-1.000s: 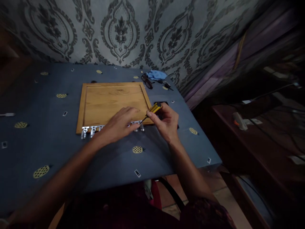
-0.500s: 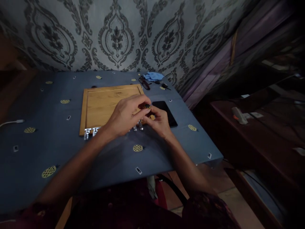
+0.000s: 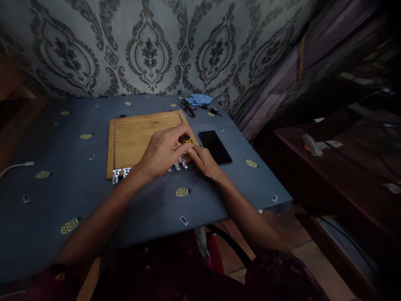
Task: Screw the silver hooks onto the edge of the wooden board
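A wooden framed panel [image 3: 134, 136] lies flat on a blue table [image 3: 94, 196]. Small metal brackets [image 3: 120, 172] line its near edge. My left hand [image 3: 164, 151] is closed over the yellow-and-black handle of a screwdriver [image 3: 187, 139], held upright over the panel's near right corner. My right hand [image 3: 203, 160] rests just to the right with its fingers bent down at the brackets [image 3: 181, 164] there; what those fingers grip is hidden.
A black phone [image 3: 215, 146] lies right of the panel. Glasses [image 3: 188, 108], a blue cloth [image 3: 198, 99] and a small dark tool [image 3: 213, 110] sit at the table's back right. A white cable end [image 3: 21, 165] lies at the left. Dark furniture [image 3: 328, 167] stands to the right.
The screwdriver passed from my right hand to my left, which rose off the brackets and closed on the handle. My right hand dropped to the brackets at the corner.
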The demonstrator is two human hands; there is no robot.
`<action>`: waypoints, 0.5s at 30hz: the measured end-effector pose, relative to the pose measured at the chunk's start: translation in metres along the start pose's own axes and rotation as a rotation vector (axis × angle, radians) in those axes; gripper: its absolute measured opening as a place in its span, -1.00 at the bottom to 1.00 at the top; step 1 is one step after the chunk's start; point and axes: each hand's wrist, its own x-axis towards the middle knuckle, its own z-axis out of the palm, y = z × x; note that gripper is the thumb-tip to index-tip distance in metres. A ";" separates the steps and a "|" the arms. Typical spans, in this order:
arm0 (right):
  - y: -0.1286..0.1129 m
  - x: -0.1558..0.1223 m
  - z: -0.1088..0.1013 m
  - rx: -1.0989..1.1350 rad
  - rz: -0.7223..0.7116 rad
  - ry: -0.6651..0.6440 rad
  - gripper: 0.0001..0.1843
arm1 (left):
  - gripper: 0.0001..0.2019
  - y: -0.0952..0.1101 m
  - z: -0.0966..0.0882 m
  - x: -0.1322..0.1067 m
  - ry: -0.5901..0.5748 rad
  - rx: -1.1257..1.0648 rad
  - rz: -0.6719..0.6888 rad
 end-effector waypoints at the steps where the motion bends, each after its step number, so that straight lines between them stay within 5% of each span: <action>1: -0.001 0.000 0.000 0.008 0.010 0.000 -0.26 | -0.93 -0.001 0.000 0.000 0.002 0.016 -0.007; 11: 0.000 0.000 -0.001 -0.001 0.049 -0.003 -0.18 | -0.89 -0.004 -0.003 0.000 -0.010 0.079 -0.001; 15: 0.003 -0.001 -0.006 0.019 0.054 -0.052 -0.36 | -0.89 -0.004 -0.003 0.000 -0.008 0.063 -0.001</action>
